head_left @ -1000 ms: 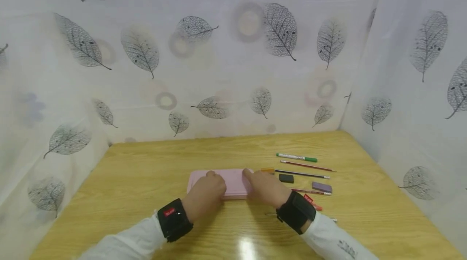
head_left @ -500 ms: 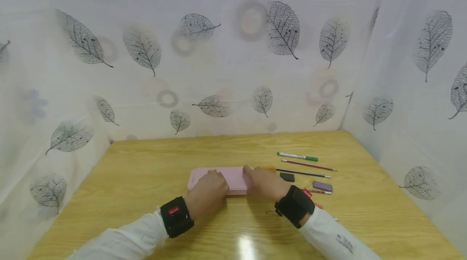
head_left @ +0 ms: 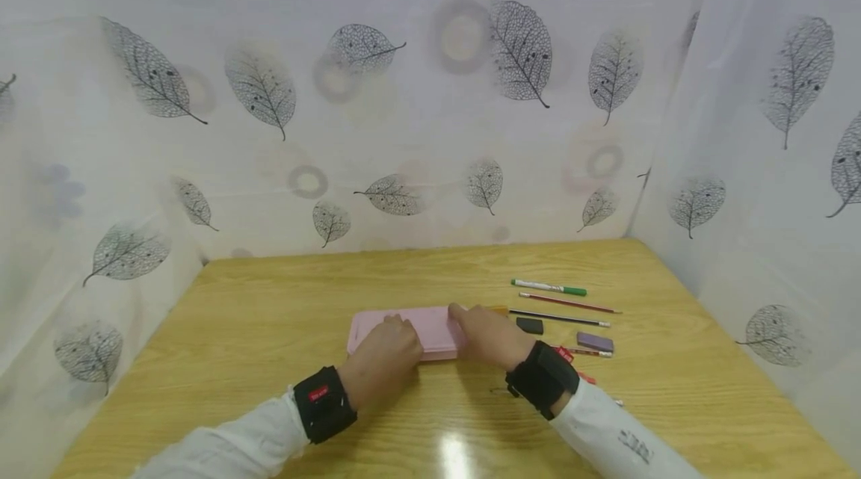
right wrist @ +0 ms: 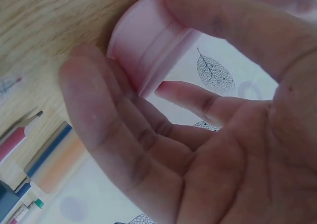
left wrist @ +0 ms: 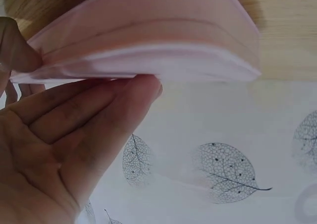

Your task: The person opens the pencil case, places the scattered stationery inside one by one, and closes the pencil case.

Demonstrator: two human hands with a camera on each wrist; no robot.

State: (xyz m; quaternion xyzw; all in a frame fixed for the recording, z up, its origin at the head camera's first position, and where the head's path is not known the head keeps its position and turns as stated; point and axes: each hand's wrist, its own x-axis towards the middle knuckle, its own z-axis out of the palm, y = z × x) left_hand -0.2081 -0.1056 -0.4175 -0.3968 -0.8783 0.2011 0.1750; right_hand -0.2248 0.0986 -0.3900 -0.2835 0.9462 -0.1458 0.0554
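- Pink case [head_left: 433,331]: flat, oblong, rounded corners, matte; small mark on top nr its left end, thin line along side wall (L wrist view).
- Its spot: on table [head_left: 269,307], abt mid-width, well apart from left, right & far edges; long side roughly parallel to far edge.
- L hand [head_left: 383,354]: clamped on case's near side, left of its middle; fingers on top, thumb at side.
- R hand [head_left: 496,337]: clamped on case's right end; thumb on top, fingers curled round the end. Hands close but not touching in head view.
- Forearms come in from near side, angled inward; white sleeves [head_left: 232,440], black wristbands [head_left: 324,404].
- Just past R hand, partly hidden: orange item [head_left: 499,310].
- Btwn case & right edge: green marker [head_left: 548,288] farthest back, then red pencil [head_left: 570,303], dark pencil [head_left: 560,317], black block [head_left: 529,326], purple block [head_left: 595,342]. More bits partly hidden by R wrist.
- Room: wide run of wood from case to left edge; also a strip back to far edge, where leaf-print curtain [head_left: 417,113] stands.
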